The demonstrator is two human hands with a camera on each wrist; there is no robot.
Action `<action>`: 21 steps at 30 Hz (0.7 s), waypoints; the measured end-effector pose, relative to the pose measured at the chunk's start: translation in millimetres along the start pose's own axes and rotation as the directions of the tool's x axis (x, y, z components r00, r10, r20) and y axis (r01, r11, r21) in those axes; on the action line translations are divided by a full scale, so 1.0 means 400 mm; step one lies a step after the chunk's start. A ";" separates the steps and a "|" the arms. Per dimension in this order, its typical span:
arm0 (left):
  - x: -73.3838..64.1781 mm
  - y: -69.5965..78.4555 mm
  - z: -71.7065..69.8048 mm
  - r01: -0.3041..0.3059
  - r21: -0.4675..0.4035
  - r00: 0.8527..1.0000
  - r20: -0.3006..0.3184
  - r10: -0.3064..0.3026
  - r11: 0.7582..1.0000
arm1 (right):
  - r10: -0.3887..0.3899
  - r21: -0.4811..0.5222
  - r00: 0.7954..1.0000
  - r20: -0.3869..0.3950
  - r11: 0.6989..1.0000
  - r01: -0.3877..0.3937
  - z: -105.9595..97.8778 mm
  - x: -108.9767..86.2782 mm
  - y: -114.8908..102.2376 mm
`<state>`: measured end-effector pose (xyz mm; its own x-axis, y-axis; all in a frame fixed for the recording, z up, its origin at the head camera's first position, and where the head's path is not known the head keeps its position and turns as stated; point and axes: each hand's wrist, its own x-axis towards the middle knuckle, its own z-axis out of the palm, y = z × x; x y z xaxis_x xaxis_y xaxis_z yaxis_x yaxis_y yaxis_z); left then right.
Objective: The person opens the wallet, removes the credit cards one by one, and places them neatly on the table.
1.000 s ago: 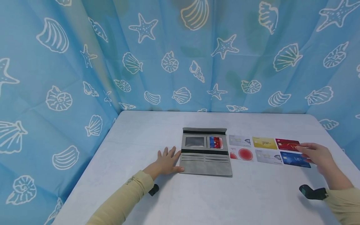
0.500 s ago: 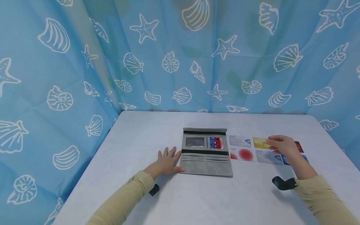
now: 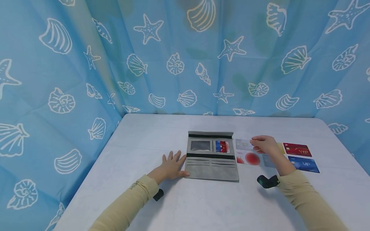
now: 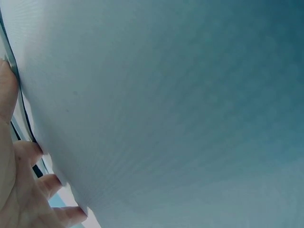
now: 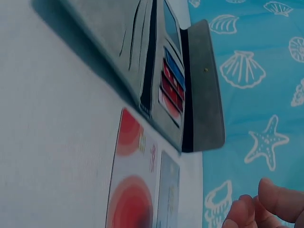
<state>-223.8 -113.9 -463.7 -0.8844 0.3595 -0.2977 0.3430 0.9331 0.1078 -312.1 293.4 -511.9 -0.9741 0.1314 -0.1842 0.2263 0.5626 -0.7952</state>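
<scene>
A grey wallet (image 3: 212, 175) lies unfolded at the middle of the table. Several cards (image 3: 222, 146) show in its upper right pocket, which the right wrist view displays close up. My left hand (image 3: 171, 166) rests beside it, fingers spread, thumb at its lower left edge. To the right are two rows of cards. Over the right end of the upper silver card (image 3: 242, 144) hovers my right hand (image 3: 266, 146), fingers loosely bent, nothing seen between them. It partly hides a yellow card (image 3: 281, 147) and a lower silver card (image 3: 268, 161). Below it lies a white card with red circles (image 3: 252, 159).
A red VIP card (image 3: 297, 149) and a blue VIP card (image 3: 303, 164) lie at the right end of the rows. Behind the white-covered table (image 3: 156, 128) hangs a blue curtain (image 3: 162, 73) with a shell print. Dark wrist cameras (image 3: 267, 181) jut from the sleeves.
From the red card, my right hand has moved left across the yellow card to the silver one, leaving the red and blue cards in place. My left hand stays put.
</scene>
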 end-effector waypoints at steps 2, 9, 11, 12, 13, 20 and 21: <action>0.002 -0.001 0.001 0.002 -0.001 1.000 0.000 -0.002 1.000 | 0.016 0.009 1.000 0.017 1.000 -0.016 0.013 -0.020 -0.041; 0.002 -0.001 0.000 0.009 -0.004 1.000 0.008 -0.009 1.000 | 0.142 0.084 0.988 0.066 0.986 -0.147 0.039 -0.147 -0.237; 0.001 0.000 -0.002 0.011 -0.004 1.000 0.008 -0.011 1.000 | 0.161 0.100 0.984 0.071 0.981 -0.167 0.049 -0.168 -0.268; 0.001 0.000 -0.002 0.012 -0.004 1.000 0.008 -0.012 1.000 | 0.162 0.105 0.983 0.083 0.980 -0.170 0.055 -0.175 -0.278; 0.000 0.000 -0.003 0.013 -0.003 1.000 0.008 -0.013 1.000 | 0.166 0.115 0.982 0.088 0.978 -0.176 0.062 -0.178 -0.284; -0.002 0.001 -0.004 0.010 -0.001 1.000 0.006 -0.010 1.000 | 0.121 0.159 0.984 0.127 0.977 -0.141 0.118 -0.161 -0.289; -0.001 0.001 -0.003 0.008 -0.002 1.000 0.004 -0.008 1.000 | 0.108 0.155 0.985 0.133 0.980 -0.129 0.124 -0.159 -0.290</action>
<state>-223.6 -113.7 -462.3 -0.8857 0.3520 -0.3028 0.3352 0.9360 0.1077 -276.5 179.1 -436.5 -0.9352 0.0815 -0.3447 0.3468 0.4079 -0.8446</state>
